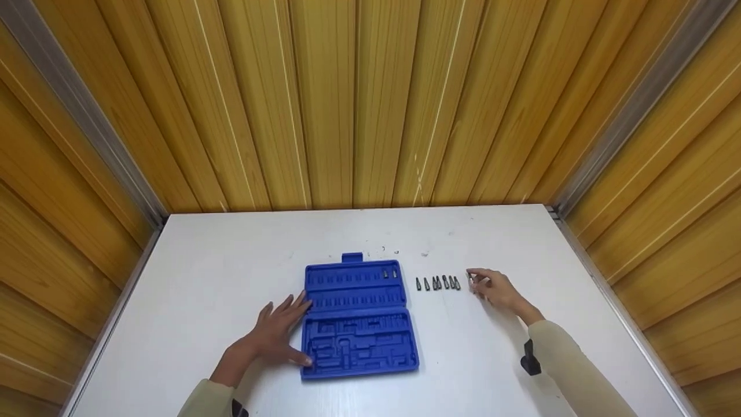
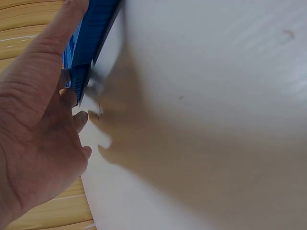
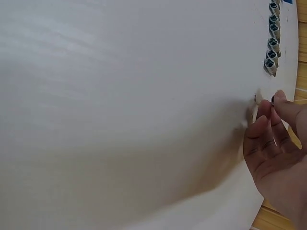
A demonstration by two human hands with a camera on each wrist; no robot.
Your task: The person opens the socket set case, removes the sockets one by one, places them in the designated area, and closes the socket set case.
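A blue tool case (image 1: 354, 314) lies unfolded on the white table, its moulded halves facing up. Two small metal pieces sit in slots at its upper right corner. My left hand (image 1: 278, 335) rests along the case's left side, fingers spread and thumb on the lower half's edge. In the left wrist view, the left hand (image 2: 43, 110) is beside the blue case wall. To the right of the case stands a row of several small metal socket bits (image 1: 438, 283). Past the row's right end, my right hand (image 1: 493, 289) pinches a socket bit (image 1: 470, 278) between thumb and fingertips, mostly hidden in the right wrist view.
The white table (image 1: 231, 249) ends at a ribbed wood-look wall (image 1: 353, 104) behind, with similar panels at both sides. Small dark specks lie beyond the case near its latch (image 1: 352, 257).
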